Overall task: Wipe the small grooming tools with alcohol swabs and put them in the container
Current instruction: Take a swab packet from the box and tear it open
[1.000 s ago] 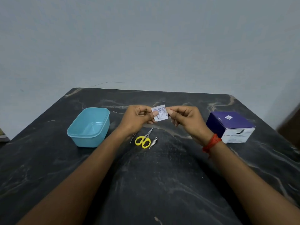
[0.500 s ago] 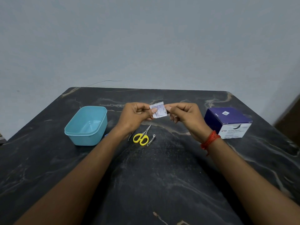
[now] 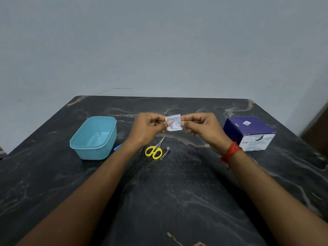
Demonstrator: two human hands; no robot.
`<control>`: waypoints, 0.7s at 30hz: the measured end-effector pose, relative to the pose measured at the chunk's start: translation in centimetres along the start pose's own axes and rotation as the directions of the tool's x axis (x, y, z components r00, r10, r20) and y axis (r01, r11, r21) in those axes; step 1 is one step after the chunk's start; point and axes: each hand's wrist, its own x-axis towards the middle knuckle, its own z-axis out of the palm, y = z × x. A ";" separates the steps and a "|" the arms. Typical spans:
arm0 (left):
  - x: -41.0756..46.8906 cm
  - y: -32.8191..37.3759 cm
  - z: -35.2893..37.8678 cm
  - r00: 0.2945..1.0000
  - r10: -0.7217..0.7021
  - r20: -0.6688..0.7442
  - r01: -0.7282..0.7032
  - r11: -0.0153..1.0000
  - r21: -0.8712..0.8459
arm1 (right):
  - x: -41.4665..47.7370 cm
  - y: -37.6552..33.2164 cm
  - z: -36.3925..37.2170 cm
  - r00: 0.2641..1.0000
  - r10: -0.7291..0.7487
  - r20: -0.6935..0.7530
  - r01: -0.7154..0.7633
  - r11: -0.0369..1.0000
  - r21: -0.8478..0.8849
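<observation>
both hands, left hand (image 3: pixel 147 128) and right hand (image 3: pixel 204 129), pinch a swab packet (image 3: pixel 173 122) by its side edges above the tabletop (image 3: pixel 177 192); scissors (image 3: pixel 154 150) and nail clipper (image 3: pixel 166 152) lie below, right of the blue container (image 3: pixel 94 138).

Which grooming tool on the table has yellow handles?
The scissors: yellow finger loops, blades pointing away. The nail clipper beside them, on the right, is bare metal.

left hand (image 3: pixel 148 129): raised, thumb and forefinger pinch swab packet (image 3: pixel 174 122) edge | right hand (image 3: pixel 204 129): raised, pinches opposite edge, fingers curled
</observation>
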 end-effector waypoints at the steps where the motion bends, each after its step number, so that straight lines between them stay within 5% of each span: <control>1: 0.0 -0.1 0.0 1.000 0.007 -0.002 -0.007 1.000 0.020 | 0.0 0.0 0.0 1.000 0.009 0.014 -0.009 1.000 -0.009; 10: -0.1 0.0 -0.1 0.998 0.051 0.030 -0.054 0.995 0.090 | -0.1 -0.7 -0.2 0.990 0.097 0.105 -0.088 0.992 -0.086; 21: 0.3 -0.5 -0.1 0.996 0.036 0.083 -0.045 0.993 0.112 | 0.3 -0.4 -0.4 0.996 0.078 0.045 -0.061 0.953 -0.297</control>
